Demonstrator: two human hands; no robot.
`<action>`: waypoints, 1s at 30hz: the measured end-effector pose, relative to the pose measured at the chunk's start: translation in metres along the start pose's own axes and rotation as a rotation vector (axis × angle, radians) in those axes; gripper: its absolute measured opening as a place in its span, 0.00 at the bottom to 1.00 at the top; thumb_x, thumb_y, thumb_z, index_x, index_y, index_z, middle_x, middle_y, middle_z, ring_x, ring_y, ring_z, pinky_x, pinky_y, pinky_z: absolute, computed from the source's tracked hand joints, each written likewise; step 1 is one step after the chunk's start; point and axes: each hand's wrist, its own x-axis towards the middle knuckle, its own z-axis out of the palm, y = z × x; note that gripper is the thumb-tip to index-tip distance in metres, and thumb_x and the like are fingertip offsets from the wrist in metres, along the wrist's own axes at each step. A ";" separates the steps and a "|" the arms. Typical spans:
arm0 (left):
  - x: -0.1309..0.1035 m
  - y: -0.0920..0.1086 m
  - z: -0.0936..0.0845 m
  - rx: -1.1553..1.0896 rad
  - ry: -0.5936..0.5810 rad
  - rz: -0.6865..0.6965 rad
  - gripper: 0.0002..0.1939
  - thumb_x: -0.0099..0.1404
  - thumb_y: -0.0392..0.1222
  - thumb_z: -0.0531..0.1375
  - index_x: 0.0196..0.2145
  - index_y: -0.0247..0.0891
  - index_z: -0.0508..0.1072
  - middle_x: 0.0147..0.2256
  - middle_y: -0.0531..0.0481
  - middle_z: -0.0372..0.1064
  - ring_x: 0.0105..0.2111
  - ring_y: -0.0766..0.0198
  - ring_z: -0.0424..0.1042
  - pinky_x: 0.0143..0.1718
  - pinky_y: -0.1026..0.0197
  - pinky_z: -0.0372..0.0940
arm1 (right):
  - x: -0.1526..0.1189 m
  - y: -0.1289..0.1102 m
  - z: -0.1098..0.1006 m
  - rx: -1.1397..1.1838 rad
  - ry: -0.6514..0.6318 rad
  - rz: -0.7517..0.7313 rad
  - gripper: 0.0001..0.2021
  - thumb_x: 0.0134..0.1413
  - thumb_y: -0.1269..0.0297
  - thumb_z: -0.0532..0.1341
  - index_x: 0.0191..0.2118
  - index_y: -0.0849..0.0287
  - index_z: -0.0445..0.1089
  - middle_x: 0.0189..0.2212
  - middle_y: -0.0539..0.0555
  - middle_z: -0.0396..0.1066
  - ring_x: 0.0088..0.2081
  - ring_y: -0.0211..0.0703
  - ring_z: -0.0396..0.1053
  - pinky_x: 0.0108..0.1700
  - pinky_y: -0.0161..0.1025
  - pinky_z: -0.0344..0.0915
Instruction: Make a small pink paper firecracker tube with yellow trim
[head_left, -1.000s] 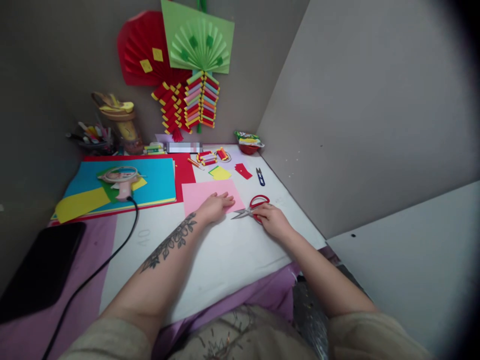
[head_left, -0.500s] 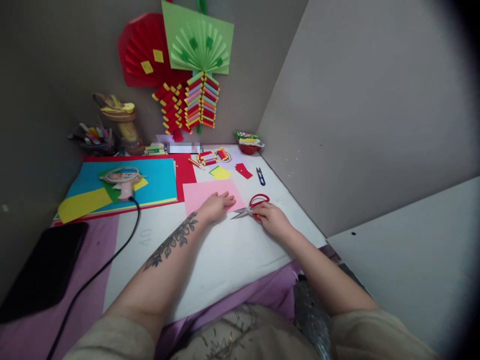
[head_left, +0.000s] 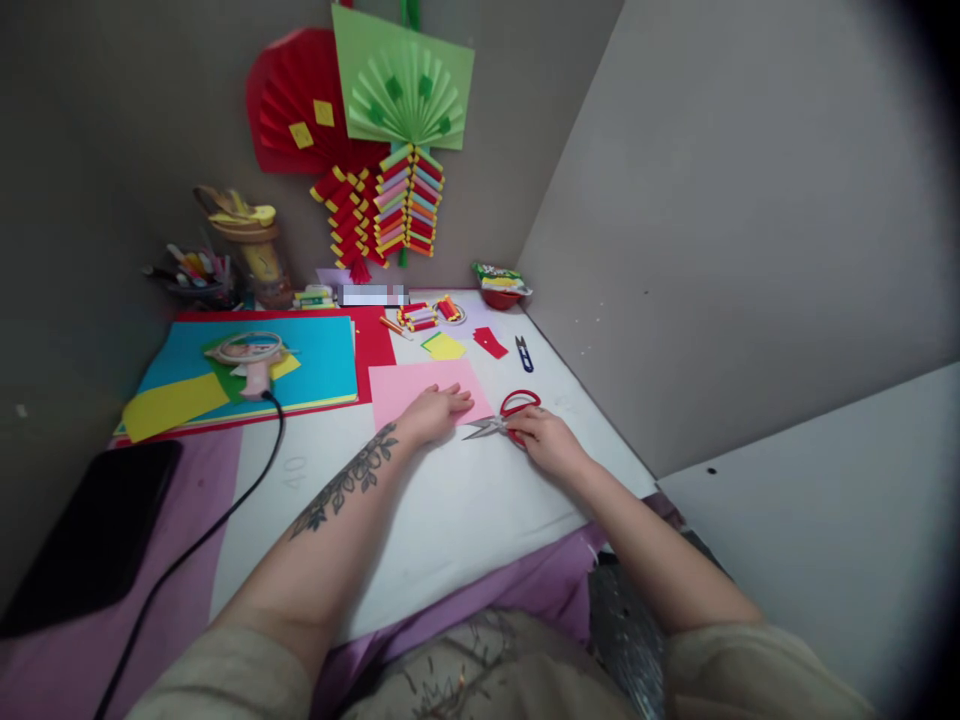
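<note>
A pink sheet of paper [head_left: 405, 388] lies on the white table surface in front of me. My left hand [head_left: 439, 412] rests flat on the sheet's lower part, fingers stretched out to the right. Just beside the paper's right edge, my right hand [head_left: 546, 435] is closed on the red-handled scissors [head_left: 519, 402]. Their blades are slightly parted and point left, low over or on the table; the lower handle loop is partly hidden by my fingers. Behind the sheet are yellow and green paper pieces [head_left: 447, 346], red paper pieces [head_left: 490, 343] and small dark blue thread snips [head_left: 523, 354].
On the left, a pink corded tool [head_left: 257, 378] lies on stacked blue paper [head_left: 322, 350], near a black flat device [head_left: 90, 535]. Rolled paper tubes [head_left: 417, 317], a pen holder [head_left: 199, 285] and a red bowl [head_left: 505, 298] stand at the back. Paper fans [head_left: 409, 90] hang on the wall.
The whole view has shifted slightly, so everything appears a little to the right. Both hands, the scissors and the pink paper keep their places relative to one another.
</note>
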 end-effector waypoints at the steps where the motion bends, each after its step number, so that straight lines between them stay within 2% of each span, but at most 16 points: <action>1: 0.000 0.000 0.000 -0.003 0.004 0.000 0.22 0.63 0.39 0.47 0.54 0.48 0.63 0.59 0.53 0.56 0.62 0.62 0.48 0.61 0.46 0.41 | -0.001 0.000 0.000 -0.001 0.003 0.001 0.15 0.49 0.80 0.56 0.37 0.58 0.75 0.36 0.56 0.72 0.38 0.43 0.68 0.42 0.40 0.65; 7: 0.000 -0.007 -0.006 -0.041 0.036 -0.008 0.18 0.65 0.44 0.47 0.49 0.45 0.69 0.57 0.51 0.59 0.60 0.60 0.51 0.61 0.49 0.43 | -0.001 0.001 0.001 -0.004 -0.003 0.007 0.15 0.49 0.79 0.56 0.37 0.57 0.75 0.36 0.56 0.72 0.37 0.43 0.68 0.42 0.40 0.65; 11: -0.005 -0.015 -0.012 0.038 0.051 -0.022 0.17 0.64 0.49 0.49 0.48 0.47 0.70 0.58 0.52 0.58 0.61 0.56 0.49 0.60 0.44 0.42 | 0.000 0.002 0.001 0.002 -0.005 0.010 0.15 0.49 0.80 0.56 0.37 0.57 0.75 0.35 0.55 0.72 0.38 0.43 0.68 0.42 0.40 0.65; 15: -0.009 -0.017 -0.014 0.052 -0.001 -0.031 0.19 0.66 0.46 0.45 0.52 0.52 0.65 0.60 0.55 0.53 0.62 0.57 0.46 0.59 0.38 0.40 | 0.003 -0.001 0.004 -0.005 -0.014 0.009 0.14 0.49 0.79 0.56 0.37 0.57 0.75 0.34 0.55 0.72 0.37 0.43 0.68 0.42 0.40 0.65; 19: -0.009 -0.016 -0.015 0.029 -0.032 -0.084 0.20 0.66 0.46 0.44 0.53 0.56 0.64 0.60 0.59 0.53 0.63 0.56 0.44 0.57 0.32 0.34 | 0.004 -0.004 0.007 0.007 -0.020 0.020 0.14 0.50 0.79 0.57 0.38 0.58 0.75 0.34 0.55 0.72 0.38 0.43 0.68 0.42 0.40 0.65; 30: -0.008 -0.017 -0.016 0.008 -0.039 -0.091 0.20 0.66 0.46 0.44 0.53 0.55 0.64 0.60 0.58 0.53 0.63 0.57 0.43 0.57 0.32 0.31 | -0.002 -0.007 0.011 0.000 0.010 0.037 0.14 0.50 0.79 0.56 0.38 0.57 0.75 0.34 0.55 0.72 0.37 0.43 0.68 0.41 0.40 0.65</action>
